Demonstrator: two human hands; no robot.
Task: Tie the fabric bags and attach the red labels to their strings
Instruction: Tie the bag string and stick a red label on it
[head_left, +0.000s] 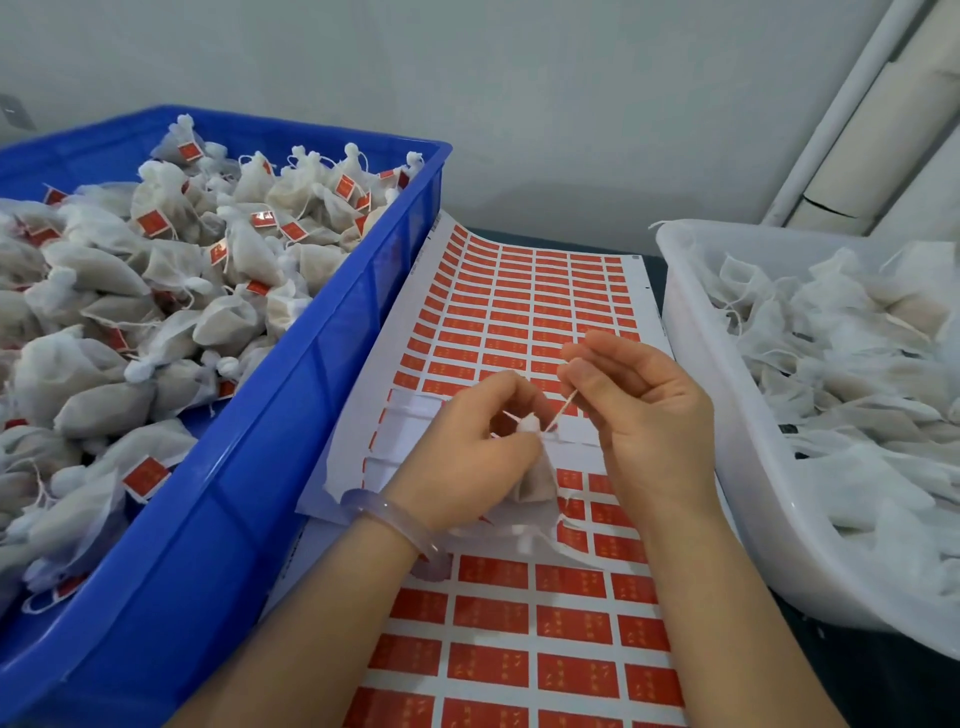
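Note:
A small white fabric bag (535, 480) hangs over the label sheet, gripped at its gathered neck by my left hand (467, 457). My right hand (639, 405) pinches the bag's string (563, 408) and holds it taut up and to the right. Beneath both hands lies a sheet of red labels (524, 312), with some rows peeled away to bare white backing. Several loose white bag pieces (519, 530) lie on the sheet under my left wrist.
A blue crate (291, 415) on the left holds many tied bags with red labels. A white tub (727, 441) on the right holds a heap of untied fabric bags. A grey wall and white pipes stand behind.

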